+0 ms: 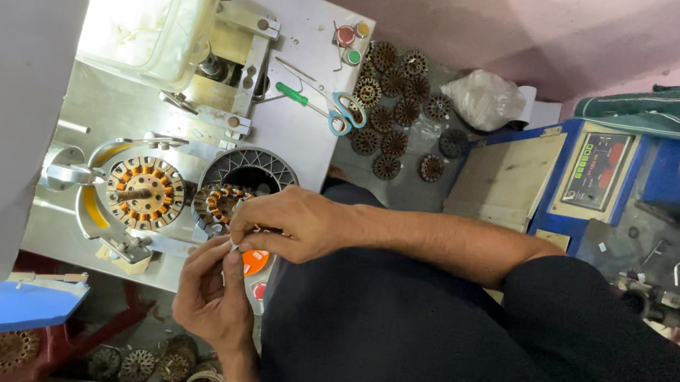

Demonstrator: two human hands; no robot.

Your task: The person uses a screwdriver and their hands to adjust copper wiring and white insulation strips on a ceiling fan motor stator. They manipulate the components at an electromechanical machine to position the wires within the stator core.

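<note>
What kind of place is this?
Probably a small motor-winding workshop: a wound motor core sits clamped on a winding machine, bare cores lie piled nearby, and both hands work at another core.

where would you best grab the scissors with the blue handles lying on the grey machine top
Take the scissors by the blue finger loops, probably coming from the side of the loose stator cores, where the loops lie near the edge of the machine top. They lie flat, and the blades point inward toward a green-handled tool, so that end is more crowded.
</note>
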